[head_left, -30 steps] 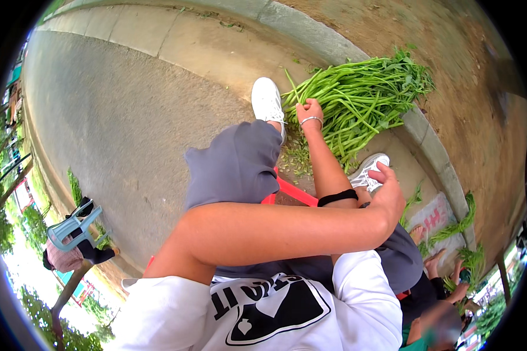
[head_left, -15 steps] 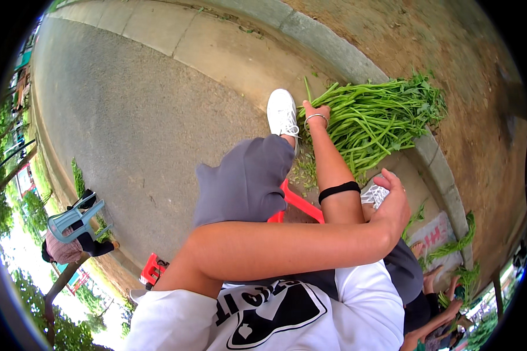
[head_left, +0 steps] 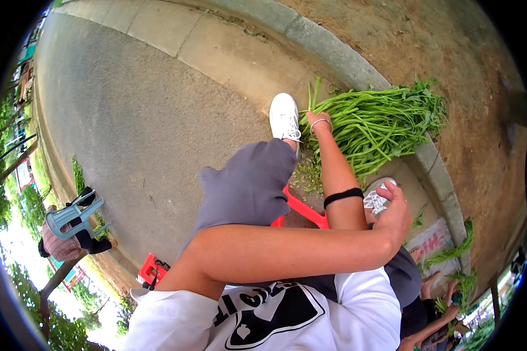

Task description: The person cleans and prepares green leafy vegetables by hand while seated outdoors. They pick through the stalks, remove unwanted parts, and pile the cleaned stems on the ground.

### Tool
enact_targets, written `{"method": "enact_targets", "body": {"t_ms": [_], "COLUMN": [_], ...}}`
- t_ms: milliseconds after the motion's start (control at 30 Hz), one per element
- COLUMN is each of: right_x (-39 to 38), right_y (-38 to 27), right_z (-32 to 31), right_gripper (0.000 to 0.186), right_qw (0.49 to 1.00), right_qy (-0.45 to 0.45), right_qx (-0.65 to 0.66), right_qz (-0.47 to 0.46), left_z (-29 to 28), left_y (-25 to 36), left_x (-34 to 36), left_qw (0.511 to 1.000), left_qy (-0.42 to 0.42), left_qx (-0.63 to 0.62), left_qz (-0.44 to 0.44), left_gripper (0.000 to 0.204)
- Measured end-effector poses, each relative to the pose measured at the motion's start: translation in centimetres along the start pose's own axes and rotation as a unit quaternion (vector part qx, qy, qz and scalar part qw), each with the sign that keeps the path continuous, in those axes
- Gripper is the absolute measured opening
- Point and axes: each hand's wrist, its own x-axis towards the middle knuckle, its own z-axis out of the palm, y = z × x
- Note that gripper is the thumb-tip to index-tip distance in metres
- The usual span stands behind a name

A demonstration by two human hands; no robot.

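Observation:
My right hand [head_left: 319, 121], with a bracelet at the wrist, is closed on the cut ends of leafy green stems; a few stand up past the fingers. They belong to a big pile of long-stemmed leafy greens [head_left: 369, 126] lying across the curb, leaves toward the dirt. A black band circles that forearm. My left arm crosses over the right one at my lap. My left hand [head_left: 394, 213] hangs near my right shoe, fingers loosely curved and apart, with nothing visible in it.
I sit on a red plastic stool [head_left: 304, 210] on the roadside. Small green scraps [head_left: 307, 178] lie by my white shoe [head_left: 284, 117]. At lower right, other people's limbs [head_left: 433, 319] are near more greens [head_left: 451, 251]. At far left, a person sits on a blue-grey chair [head_left: 70, 222].
My right hand has shifted slightly down and right, and more stems now stand up above its fingers. My left hand has moved slightly down, its fingers curving a little more.

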Motion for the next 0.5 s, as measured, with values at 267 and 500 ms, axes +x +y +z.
{"method": "enact_targets", "body": {"t_ms": [267,500], "right_x": [-8.0,-14.6], "right_y": [2.9,3.8], "right_z": [-3.4,-11.2], "right_gripper": [0.028,0.022], "right_qw": [0.855,0.762], "right_qy": [-0.113,-0.26], "right_qx": [0.506,0.593], "right_qz": [-0.011,-0.025], "left_z": [-0.9,-0.9], "left_y": [-0.9,-0.1], "left_x": [-0.3,-0.2], "left_qw": [0.998,1.0], "left_qy": [-0.007,0.021], "left_qx": [-0.005,0.0], "left_qz": [0.064,0.014], "left_gripper": [0.027,0.027]}}
